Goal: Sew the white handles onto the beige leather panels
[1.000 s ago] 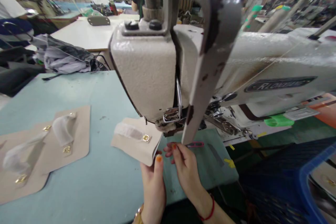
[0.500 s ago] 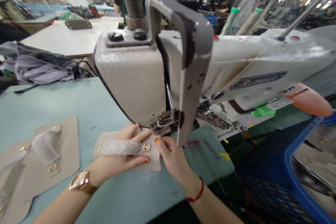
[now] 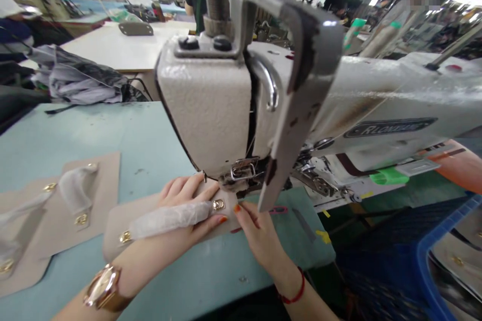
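Blue-green tabletop (image 3: 150, 130) bears a beige panel (image 3: 122, 213): the left hand (image 3: 183, 194) lies flat on it beneath its strap (image 3: 165, 220), the right hand (image 3: 258, 225) pinches its three-o'clock edge. A sewing machine (image 3: 207, 105) rises at one o'clock, more panels (image 3: 105, 195) at nine.

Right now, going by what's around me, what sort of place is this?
Most likely a sewing workshop or factory: a large sewing machine stands in front of you, beige panels with straps lie on the table, and a blue basket holds more beige pieces.
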Demonstrator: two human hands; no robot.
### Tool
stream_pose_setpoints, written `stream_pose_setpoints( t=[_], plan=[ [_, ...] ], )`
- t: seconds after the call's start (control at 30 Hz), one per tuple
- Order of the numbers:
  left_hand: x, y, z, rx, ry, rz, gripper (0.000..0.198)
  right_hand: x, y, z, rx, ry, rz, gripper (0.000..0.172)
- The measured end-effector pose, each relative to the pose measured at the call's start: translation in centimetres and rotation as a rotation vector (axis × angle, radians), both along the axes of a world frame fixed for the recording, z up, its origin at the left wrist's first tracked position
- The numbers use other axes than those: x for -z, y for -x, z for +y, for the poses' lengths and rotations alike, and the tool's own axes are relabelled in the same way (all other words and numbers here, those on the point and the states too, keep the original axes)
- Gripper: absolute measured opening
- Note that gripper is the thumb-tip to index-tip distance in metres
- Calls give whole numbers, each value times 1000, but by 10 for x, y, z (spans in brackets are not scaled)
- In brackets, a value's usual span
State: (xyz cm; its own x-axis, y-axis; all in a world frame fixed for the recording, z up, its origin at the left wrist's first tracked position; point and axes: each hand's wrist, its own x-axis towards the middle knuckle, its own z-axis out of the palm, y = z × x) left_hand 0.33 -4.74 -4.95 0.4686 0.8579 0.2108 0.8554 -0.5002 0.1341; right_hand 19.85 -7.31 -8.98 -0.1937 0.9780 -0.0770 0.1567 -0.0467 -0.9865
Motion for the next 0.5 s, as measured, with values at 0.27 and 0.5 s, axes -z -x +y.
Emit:
stream_pose_setpoints(
  t=[0.27,0.5],
  plan=[
    [-1,0,2,23,-14,15,44,21,-9,-20,-70,-63,10,40],
    [-14,0,12,20,102,-18,36,18,3,-13,-14,54,154,49]
  ],
)
